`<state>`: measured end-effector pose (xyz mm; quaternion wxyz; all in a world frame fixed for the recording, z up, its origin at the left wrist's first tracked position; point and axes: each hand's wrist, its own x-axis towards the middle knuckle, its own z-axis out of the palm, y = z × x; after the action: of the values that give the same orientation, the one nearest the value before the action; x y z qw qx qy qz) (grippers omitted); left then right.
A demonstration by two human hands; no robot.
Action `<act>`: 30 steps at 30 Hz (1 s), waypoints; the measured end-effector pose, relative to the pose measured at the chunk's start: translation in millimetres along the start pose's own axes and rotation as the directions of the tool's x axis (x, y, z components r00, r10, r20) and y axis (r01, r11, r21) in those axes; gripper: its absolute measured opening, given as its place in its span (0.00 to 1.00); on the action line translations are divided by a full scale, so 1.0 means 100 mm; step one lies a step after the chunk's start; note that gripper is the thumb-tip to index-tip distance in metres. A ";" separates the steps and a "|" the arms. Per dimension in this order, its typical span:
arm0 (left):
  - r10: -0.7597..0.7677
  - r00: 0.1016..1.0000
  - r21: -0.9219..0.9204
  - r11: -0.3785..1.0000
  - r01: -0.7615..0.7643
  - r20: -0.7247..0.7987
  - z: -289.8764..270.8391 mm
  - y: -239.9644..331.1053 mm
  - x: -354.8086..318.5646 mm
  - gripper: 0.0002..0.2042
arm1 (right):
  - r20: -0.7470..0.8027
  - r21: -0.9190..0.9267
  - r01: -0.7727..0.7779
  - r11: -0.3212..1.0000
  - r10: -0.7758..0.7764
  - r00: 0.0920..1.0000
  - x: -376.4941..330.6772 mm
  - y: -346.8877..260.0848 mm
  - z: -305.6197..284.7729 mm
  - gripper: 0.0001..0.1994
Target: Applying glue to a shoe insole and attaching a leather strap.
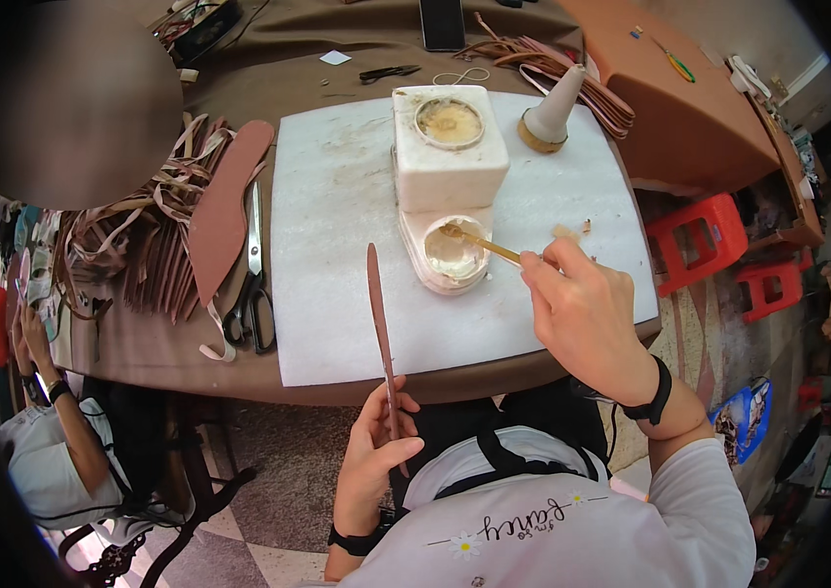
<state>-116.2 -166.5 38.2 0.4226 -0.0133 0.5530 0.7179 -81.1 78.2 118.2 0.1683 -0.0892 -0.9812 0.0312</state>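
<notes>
My left hand (376,426) pinches the lower end of a brown insole (378,304), held up edge-on near the table's front edge. In my right hand (582,309) is a thin yellowish-handled brush (496,249), its tip inside the round opening of a white glue pot (447,176). A pale, creamy substance coats the inside of that opening. The pot's boxy upper part has a round, yellowed top. Beneath the pot lies a white foam sheet (337,245). A black-handled pair of scissors (253,284) and another brown insole (226,211) lie to the left of the sheet.
A pile of brown strips (131,245) covers the table's left side. A white cone-shaped bottle (553,113) stands on the sheet's far right. Behind are a phone (442,24) and small black scissors (389,73). Red stools (695,240) stand at right; another person (72,441) sits at left.
</notes>
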 end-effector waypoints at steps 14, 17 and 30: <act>0.003 1.000 0.041 0.999 -0.002 -0.022 0.04 -0.02 -0.03 0.39 | -0.094 0.144 -0.045 0.989 0.059 0.994 -0.23 0.06 -0.08 0.10; -0.002 0.999 0.052 0.999 0.004 -0.034 0.07 -0.05 -0.03 0.40 | -0.145 0.214 -0.042 0.976 0.074 0.987 -0.35 0.10 0.02 0.11; 0.068 0.998 -0.048 0.997 -0.067 0.009 0.06 -0.23 0.02 0.41 | -0.252 0.357 -0.022 0.934 0.119 0.960 -0.63 0.28 0.22 0.13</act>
<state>-100.4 -159.7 22.2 0.4006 -0.0007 0.5337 0.7448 -25.4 93.2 74.0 0.3120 -0.0968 -0.9240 0.1990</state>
